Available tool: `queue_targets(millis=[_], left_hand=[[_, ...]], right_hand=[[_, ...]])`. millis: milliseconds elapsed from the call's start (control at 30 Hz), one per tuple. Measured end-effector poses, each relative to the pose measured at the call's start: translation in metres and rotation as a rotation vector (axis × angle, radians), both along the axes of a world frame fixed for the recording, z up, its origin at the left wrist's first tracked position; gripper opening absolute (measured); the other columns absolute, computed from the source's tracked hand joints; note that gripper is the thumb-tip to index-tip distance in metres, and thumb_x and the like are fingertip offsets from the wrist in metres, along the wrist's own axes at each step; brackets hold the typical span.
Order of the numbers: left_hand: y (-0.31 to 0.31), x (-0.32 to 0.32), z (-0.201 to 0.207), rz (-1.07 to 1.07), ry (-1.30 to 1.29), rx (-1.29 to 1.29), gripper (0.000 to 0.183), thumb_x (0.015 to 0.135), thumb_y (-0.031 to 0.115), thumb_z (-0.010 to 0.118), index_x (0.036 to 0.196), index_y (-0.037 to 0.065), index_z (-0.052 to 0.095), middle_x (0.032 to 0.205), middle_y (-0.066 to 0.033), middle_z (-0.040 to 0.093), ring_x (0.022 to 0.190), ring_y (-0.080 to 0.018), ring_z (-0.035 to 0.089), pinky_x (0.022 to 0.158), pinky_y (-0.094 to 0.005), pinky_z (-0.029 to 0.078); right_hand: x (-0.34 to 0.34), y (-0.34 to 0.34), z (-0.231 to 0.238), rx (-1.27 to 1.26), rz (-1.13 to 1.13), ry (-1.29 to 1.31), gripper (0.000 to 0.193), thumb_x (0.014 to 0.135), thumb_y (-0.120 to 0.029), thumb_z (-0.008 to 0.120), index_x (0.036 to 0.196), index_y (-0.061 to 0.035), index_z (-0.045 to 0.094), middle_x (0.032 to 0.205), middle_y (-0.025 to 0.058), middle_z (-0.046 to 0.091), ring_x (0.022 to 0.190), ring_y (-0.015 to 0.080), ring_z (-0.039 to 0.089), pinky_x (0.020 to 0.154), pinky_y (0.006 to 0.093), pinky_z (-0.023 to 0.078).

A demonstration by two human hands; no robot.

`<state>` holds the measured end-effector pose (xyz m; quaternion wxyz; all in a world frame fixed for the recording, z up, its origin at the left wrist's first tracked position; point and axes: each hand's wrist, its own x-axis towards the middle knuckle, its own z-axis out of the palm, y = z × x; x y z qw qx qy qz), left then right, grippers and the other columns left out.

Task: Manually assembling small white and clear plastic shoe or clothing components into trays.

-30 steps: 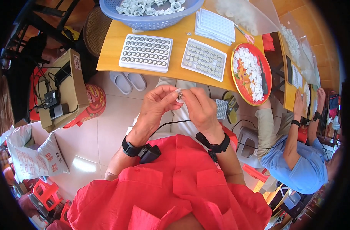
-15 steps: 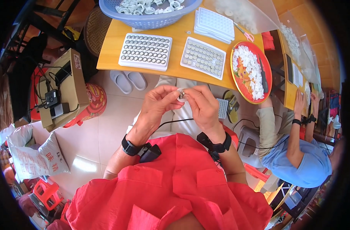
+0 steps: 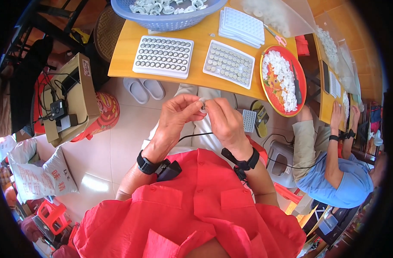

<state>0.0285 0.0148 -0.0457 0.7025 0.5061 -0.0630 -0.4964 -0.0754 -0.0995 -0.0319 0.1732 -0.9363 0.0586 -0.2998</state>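
Observation:
My left hand (image 3: 177, 115) and my right hand (image 3: 227, 124) meet in front of my lap, fingertips pinched together. Between them is a small whitish round plastic part (image 3: 202, 100), with something dark and metallic at its middle, mostly covered by the fingers. Beyond my hands, near the table's front edge, a white tray (image 3: 139, 70) carries rows of small round dark-centred metal pieces. To its right lies another white tray (image 3: 250, 81) with rows of pale round pieces and some bare slots.
A blue basket (image 3: 175, 23) of clear plastic rings stands at the table's back. Stacked white trays (image 3: 241, 28), pink-handled scissors (image 3: 280, 41) and a red plate (image 3: 265, 92) of white bits lie to the right. A co-worker in blue (image 3: 340, 180) works at the far right.
My right hand has turned slightly and shifted its fingers over the small part, covering more of its metal middle. My left hand stays nearly still.

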Motion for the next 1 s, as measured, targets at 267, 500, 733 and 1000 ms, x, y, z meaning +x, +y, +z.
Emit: queue_targets(millis=[267,500,733,1000], left_hand=[[0.003,0.001,-0.003,-0.015,-0.007,0.024,0.016,0.085,0.013,0.061,0.095,0.0,0.061,0.082,-0.0061,0.063,0.071,-0.0119,0.062,0.067,-0.0244,0.053],[-0.001,-0.001,0.001,-0.028,-0.018,0.015,0.016,0.085,0.013,0.061,0.094,0.0,0.061,0.081,-0.0063,0.063,0.07,-0.0114,0.062,0.065,-0.0243,0.053],[0.001,0.0,0.0,-0.059,-0.072,-0.005,0.017,0.084,0.013,0.062,0.095,-0.001,0.061,0.08,-0.0065,0.063,0.07,-0.0113,0.061,0.066,-0.0244,0.053],[-0.003,-0.002,0.007,-0.127,-0.089,0.015,0.018,0.085,0.013,0.061,0.096,-0.001,0.061,0.081,-0.0058,0.063,0.071,-0.01,0.06,0.067,-0.0246,0.051]], right_hand=[[0.0,0.002,-0.005,0.096,0.001,0.001,0.028,0.064,0.006,0.06,0.09,-0.0028,0.055,0.074,0.006,0.05,0.062,0.0205,0.056,0.05,0.0299,0.046],[-0.005,-0.001,-0.01,0.301,-0.005,-0.061,0.022,0.07,0.007,0.064,0.088,-0.0033,0.055,0.078,0.0078,0.053,0.062,0.0244,0.058,0.05,0.0328,0.046],[-0.006,-0.005,-0.004,0.294,0.074,0.027,0.019,0.073,0.005,0.064,0.087,-0.0012,0.054,0.078,0.0095,0.053,0.061,0.0232,0.057,0.05,0.0309,0.045],[-0.012,-0.013,-0.005,0.419,0.097,0.076,0.02,0.073,0.002,0.064,0.086,-0.0048,0.05,0.079,0.0071,0.049,0.064,0.0262,0.057,0.05,0.0352,0.045]])
